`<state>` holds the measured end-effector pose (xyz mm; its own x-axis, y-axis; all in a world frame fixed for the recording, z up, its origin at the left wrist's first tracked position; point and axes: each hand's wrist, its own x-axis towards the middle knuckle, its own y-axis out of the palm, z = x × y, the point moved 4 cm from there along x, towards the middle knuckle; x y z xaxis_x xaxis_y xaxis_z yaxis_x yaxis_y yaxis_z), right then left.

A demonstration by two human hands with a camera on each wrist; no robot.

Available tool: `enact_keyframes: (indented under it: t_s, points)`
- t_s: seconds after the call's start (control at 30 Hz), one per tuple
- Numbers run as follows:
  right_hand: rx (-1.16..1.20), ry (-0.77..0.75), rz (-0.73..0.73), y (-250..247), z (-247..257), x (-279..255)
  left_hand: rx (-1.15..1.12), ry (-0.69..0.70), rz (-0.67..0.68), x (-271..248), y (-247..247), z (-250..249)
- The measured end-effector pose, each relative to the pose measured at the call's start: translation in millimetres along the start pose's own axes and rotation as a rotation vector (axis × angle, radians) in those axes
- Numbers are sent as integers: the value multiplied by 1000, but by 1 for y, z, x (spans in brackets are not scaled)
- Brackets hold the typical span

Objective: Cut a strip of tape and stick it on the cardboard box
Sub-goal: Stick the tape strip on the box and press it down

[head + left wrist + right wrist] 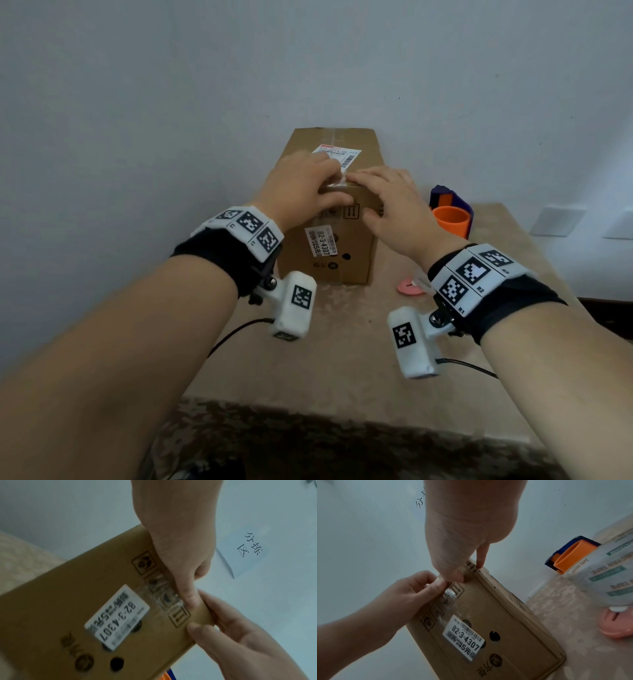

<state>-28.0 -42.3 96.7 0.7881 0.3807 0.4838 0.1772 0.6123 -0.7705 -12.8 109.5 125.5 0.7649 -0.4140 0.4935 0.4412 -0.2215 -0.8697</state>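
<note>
A brown cardboard box stands upright on the table, against the wall. A clear, wrinkled tape strip runs from the box's top edge down its front face, above the white label. My left hand pinches the strip over that edge: thumb on the front face, curled fingers on top. My right hand lies beside it, with straight fingers flat on the box top and the thumb on the front face.
An orange and blue tape dispenser stands to the right of the box. Near the right wrist are a clear tape roll and a pink disc. The beige table extends toward me.
</note>
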Motion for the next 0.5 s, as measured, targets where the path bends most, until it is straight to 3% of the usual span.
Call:
enact_keyframes:
  t_s: [0.1,0.2,0.37,0.5]
  points:
    - [10,0,-8,-2,0,-1,-154,17,41,-5,-4,9]
    - [26,-6,-1,-1,-1,-2,26,64,114,-26,6,19]
    - [39,8,-17,0,-1,-1,-85,-77,-7,-31,9,28]
    - [138,106,-8,4,-5,-2,-256,-100,10,-26,6,30]
